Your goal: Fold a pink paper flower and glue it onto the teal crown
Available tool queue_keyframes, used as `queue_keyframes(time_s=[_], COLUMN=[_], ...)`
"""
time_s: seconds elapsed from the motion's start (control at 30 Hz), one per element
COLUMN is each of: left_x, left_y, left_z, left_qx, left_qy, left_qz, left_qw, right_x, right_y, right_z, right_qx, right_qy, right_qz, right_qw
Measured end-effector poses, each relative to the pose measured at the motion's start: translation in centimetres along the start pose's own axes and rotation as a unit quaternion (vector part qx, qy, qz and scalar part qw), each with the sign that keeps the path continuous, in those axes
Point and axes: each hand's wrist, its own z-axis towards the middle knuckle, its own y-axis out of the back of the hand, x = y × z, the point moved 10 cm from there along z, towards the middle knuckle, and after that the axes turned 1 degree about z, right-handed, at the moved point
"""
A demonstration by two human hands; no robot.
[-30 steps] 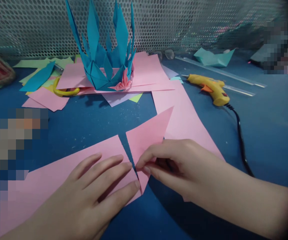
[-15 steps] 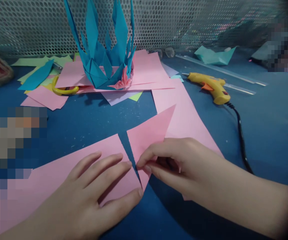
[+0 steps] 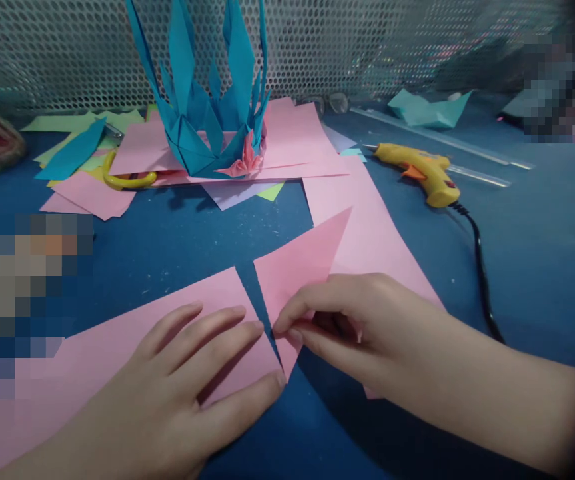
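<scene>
My left hand (image 3: pixel 182 380) lies flat with fingers spread on a large pink paper sheet (image 3: pixel 107 353), pressing its torn right edge onto the blue table (image 3: pixel 167 240). My right hand (image 3: pixel 362 327) pinches the lower edge of a pink triangular paper piece (image 3: pixel 297 267) between thumb and forefinger, just right of the tear. A narrow gap of blue table shows between the two pink pieces. Another pink sheet (image 3: pixel 367 233) lies under and behind the right hand.
A tall blue folded-paper crown (image 3: pixel 207 100) with a small pink paper flower (image 3: pixel 247 160) stands on pink sheets at the back. Yellow scissors (image 3: pixel 127 179) lie left of it. A yellow glue gun (image 3: pixel 417 172) with a black cord (image 3: pixel 480 267) lies at right, beside glue sticks (image 3: pixel 447 143). Mesh wall behind.
My left thumb has slid a little to the right along the sheet's lower edge. The triangular piece has shifted slightly; the view moved a bit.
</scene>
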Motion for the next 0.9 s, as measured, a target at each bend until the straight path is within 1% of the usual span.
queue_keyframes(time_s=[0.2, 0.37, 0.57, 0.73, 0.9], left_x=[0.1, 0.0, 0.0, -0.4, 0.0], left_y=[0.0, -0.1, -0.3, -0.2, -0.1], left_z=[0.0, 0.0, 0.1, 0.2, 0.1], left_qx=[0.001, -0.001, 0.018, 0.015, 0.001], left_qy=[0.008, 0.002, -0.001, -0.014, 0.014], left_qz=[-0.008, -0.010, -0.010, 0.003, -0.001], left_qw=[1.000, 1.000, 1.000, 1.000, 1.000], right_x=[0.3, 0.2, 0.3, -0.1, -0.9], right_y=[0.1, 0.1, 0.3, 0.2, 0.3], right_z=[-0.1, -0.3, 0.0, 0.0, 0.0], right_qx=[-0.013, -0.015, -0.020, -0.015, -0.014], right_qy=[0.023, 0.028, 0.031, 0.021, -0.002], right_qz=[-0.001, 0.000, 0.000, -0.010, -0.019], right_qw=[1.000, 1.000, 0.999, 1.000, 1.000])
